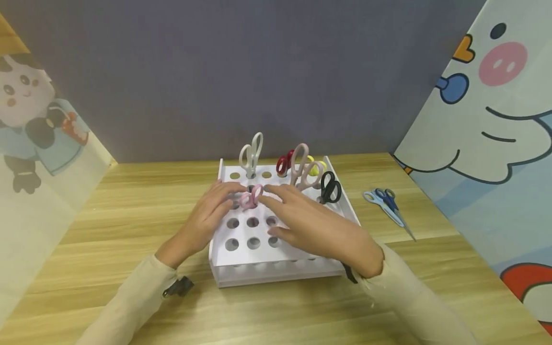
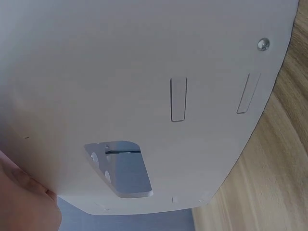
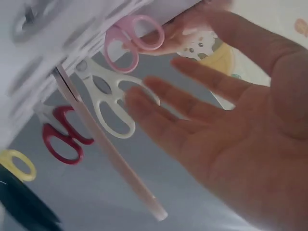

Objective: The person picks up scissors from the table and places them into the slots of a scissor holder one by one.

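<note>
Small pink scissors (image 1: 252,197) stand handles up in a hole of the white holder (image 1: 241,256). My left hand (image 1: 202,223) lies over the holder's left side, its fingers reaching to the pink handles; whether they touch is unclear. From the right, my right hand (image 1: 312,223) hovers over the holder with extended fingers, apart from the scissors in the right wrist view. White scissors (image 1: 251,155), red scissors (image 1: 284,164), large pale pink scissors (image 1: 303,167), yellow scissors (image 1: 316,167) and black scissors (image 1: 330,188) also stand in it.
Light blue scissors (image 1: 384,208) and dark blue scissors (image 1: 391,203) lie on the wooden table (image 1: 142,211) to the right. A grey wall (image 1: 267,86) rises behind. The holder's side panel (image 2: 130,96) fills much of the left wrist view.
</note>
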The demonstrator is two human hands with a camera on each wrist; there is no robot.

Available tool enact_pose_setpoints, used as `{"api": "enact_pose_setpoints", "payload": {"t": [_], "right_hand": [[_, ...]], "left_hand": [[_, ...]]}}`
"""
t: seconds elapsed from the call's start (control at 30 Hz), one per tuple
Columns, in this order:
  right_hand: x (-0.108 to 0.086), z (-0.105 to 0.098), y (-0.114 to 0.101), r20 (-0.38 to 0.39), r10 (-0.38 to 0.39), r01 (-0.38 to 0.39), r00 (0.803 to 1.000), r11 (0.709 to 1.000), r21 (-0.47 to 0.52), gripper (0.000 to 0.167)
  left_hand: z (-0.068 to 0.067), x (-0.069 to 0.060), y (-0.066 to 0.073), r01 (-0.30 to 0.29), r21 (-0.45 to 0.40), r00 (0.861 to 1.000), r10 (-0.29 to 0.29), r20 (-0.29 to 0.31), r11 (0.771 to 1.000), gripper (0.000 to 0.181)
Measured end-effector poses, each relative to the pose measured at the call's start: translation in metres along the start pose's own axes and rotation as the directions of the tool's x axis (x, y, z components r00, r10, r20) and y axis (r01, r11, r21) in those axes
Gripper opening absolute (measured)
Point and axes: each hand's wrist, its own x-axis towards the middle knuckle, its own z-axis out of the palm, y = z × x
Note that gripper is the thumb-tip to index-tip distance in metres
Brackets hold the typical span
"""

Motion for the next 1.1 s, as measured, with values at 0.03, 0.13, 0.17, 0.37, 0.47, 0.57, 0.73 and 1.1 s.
{"api": "enact_pose_setpoints", "payload": {"t": [0.03, 0.13, 0.17, 0.37, 0.47, 0.57, 0.73, 1.1], "right_hand": [[-0.005, 0.000, 0.000, -0.015, -0.018, 0.019, 1.000, 0.999, 0.026, 0.053], [-0.018, 0.002, 0.004, -0.064, -0.059, 0.065, 0.996, 0.994, 0.092, 0.044], [-0.022, 0.003, 0.006, -0.079, -0.066, 0.075, 0.995, 0.991, 0.111, 0.041], [-0.039, 0.000, 0.018, -0.126, -0.034, 0.058, 0.991, 0.980, 0.192, 0.034], [-0.044, -0.007, 0.024, -0.106, -0.017, 0.041, 0.994, 0.973, 0.228, 0.035], [-0.049, -0.012, 0.033, -0.081, -0.003, 0.025, 0.997, 0.964, 0.265, 0.034], [-0.062, -0.023, 0.045, -0.037, 0.037, -0.025, 0.999, 0.958, 0.285, 0.031], [-0.081, -0.048, 0.082, -0.095, 0.165, -0.137, 0.982, 0.959, 0.246, 0.029]], "left_hand": [[0.000, 0.000, 0.000, 0.000, -0.001, 1.000, 0.000, 0.001, 1.000, 0.035], [0.000, 0.000, 0.000, -0.008, -0.002, 1.000, 0.008, 0.006, 1.000, 0.034], [0.000, 0.000, 0.000, -0.011, -0.002, 1.000, 0.012, 0.007, 1.000, 0.034], [0.000, 0.002, 0.000, -0.039, -0.001, 0.999, 0.039, -0.003, 0.999, 0.034], [-0.001, 0.002, 0.000, -0.039, 0.002, 0.999, 0.039, -0.015, 0.999, 0.034], [-0.001, 0.001, 0.000, -0.034, 0.008, 0.999, 0.034, -0.014, 0.999, 0.034], [0.000, 0.000, 0.001, -0.035, 0.009, 0.999, 0.035, -0.006, 0.999, 0.033], [0.000, 0.000, -0.001, -0.048, -0.005, 0.999, 0.048, -0.020, 0.999, 0.033]]}}
